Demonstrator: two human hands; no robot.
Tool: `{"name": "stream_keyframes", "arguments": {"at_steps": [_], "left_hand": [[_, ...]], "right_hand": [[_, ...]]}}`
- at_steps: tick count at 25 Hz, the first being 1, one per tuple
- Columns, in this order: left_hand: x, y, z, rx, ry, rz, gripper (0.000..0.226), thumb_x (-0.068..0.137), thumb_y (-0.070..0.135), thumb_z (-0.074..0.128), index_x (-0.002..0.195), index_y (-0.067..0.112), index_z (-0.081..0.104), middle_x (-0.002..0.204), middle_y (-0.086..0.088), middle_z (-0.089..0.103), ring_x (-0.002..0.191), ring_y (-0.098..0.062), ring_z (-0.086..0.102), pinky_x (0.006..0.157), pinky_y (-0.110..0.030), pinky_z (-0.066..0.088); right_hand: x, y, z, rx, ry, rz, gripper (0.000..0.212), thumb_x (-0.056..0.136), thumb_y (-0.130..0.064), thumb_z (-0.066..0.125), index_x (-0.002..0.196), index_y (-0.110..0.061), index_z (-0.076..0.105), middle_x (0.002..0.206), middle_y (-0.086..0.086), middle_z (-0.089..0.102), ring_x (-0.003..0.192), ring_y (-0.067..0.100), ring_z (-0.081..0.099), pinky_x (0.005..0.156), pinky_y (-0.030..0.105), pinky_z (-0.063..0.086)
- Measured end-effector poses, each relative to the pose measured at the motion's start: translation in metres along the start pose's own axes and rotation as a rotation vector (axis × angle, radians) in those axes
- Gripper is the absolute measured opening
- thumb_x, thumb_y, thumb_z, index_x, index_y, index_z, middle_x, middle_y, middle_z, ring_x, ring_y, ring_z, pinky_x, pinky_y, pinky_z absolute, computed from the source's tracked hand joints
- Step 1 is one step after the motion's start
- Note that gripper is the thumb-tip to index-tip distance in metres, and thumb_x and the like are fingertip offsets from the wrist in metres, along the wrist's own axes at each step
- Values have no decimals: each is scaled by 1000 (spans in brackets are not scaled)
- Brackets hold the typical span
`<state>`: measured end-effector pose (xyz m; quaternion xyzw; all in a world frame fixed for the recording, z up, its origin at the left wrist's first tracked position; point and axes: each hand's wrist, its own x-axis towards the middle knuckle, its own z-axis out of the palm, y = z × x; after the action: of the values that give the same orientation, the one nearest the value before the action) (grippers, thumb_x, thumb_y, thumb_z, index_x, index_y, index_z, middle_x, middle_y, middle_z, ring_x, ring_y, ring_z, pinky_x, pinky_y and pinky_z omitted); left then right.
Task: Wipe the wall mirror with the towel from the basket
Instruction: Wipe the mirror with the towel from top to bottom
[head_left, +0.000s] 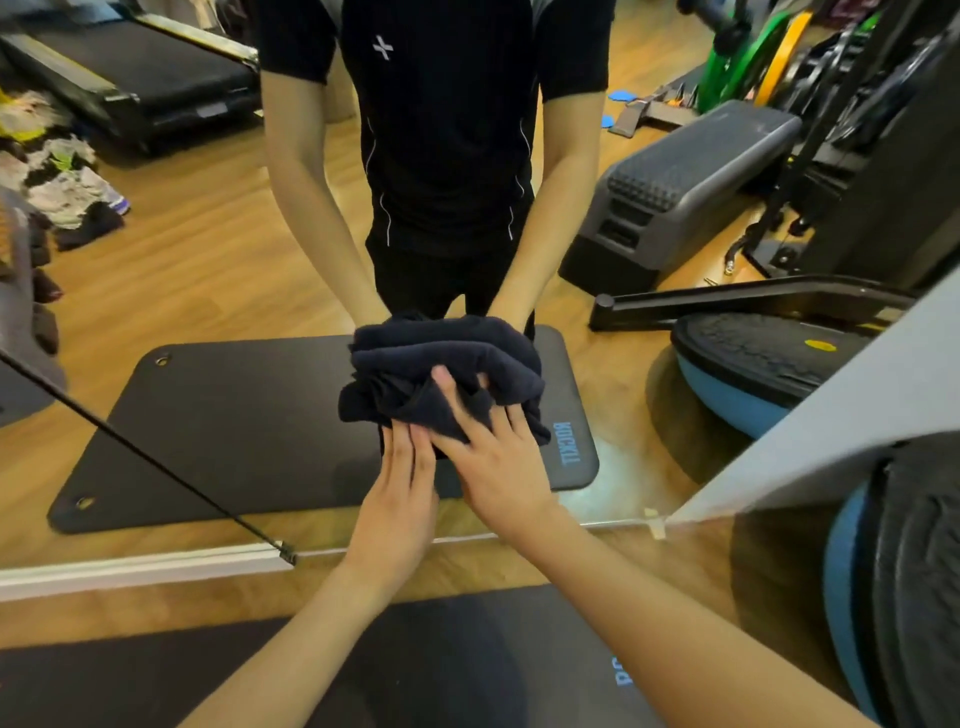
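Observation:
The wall mirror (208, 260) fills most of the head view and reflects a person in black facing me. A bunched dark navy towel (415, 400) lies against the glass low in the middle and merges with its own reflection above. My left hand (400, 483) presses the towel's lower edge with straight fingers. To its right, my right hand (493, 452) lies flat on the towel with fingers spread and thumb up. No basket is in view.
A black exercise mat (415, 670) lies on the wood floor under my arms. A blue balance ball (852, 597) stands at the right beside a grey wall edge (831, 415). A thin black line (156, 467) crosses the mirror's lower left. The glass reflects a treadmill, a step platform and piled clothes.

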<state>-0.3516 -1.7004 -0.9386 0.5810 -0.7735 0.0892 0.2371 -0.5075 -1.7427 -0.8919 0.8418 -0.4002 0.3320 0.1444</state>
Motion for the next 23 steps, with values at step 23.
{"name": "stream_keyframes", "arguments": {"at_steps": [23], "left_hand": [[160, 353, 77, -265, 99, 349, 70, 98, 10, 26, 149, -21, -10, 160, -38, 5, 152, -52, 7, 126, -60, 10]], "right_hand": [[-140, 299, -166, -96, 143, 315, 54, 100, -17, 69, 147, -31, 46, 165, 15, 25, 141, 51, 43, 93, 52, 56]]}}
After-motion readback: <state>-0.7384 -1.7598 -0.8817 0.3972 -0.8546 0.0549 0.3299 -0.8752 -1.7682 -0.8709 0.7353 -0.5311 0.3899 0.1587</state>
